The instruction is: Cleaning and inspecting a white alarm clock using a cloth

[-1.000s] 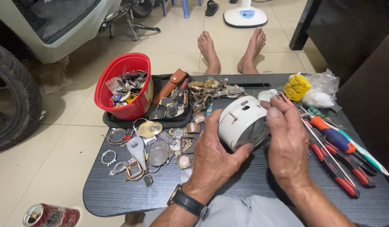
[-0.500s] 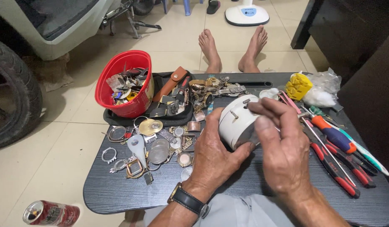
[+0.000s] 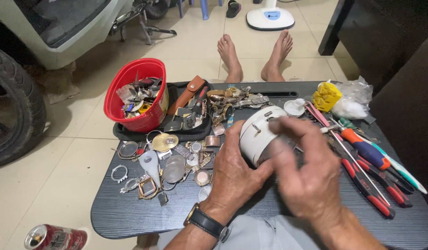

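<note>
A white round clock (image 3: 259,131) lies back-up on the dark table (image 3: 130,217), with small knobs showing on its rear. My left hand (image 3: 234,171), with a black wristwatch, cups the clock from the near left side. My right hand (image 3: 306,171) reaches over it from the right, its fingertips on the clock's upper rim and back. The right hand is blurred with motion. The clock's face is hidden underneath.
A red bucket (image 3: 137,95) of small parts stands in a black tray (image 3: 177,129) at the back left. Loose watch cases and rings (image 3: 170,162) lie left of the clock. Screwdrivers and pliers (image 3: 371,162) lie right. A yellow object (image 3: 326,96), a plastic bag, bare feet (image 3: 255,55), a can (image 3: 54,237).
My right hand has moved left across the clock's back, and the clock has turned slightly in my left hand. The view has shifted a little.
</note>
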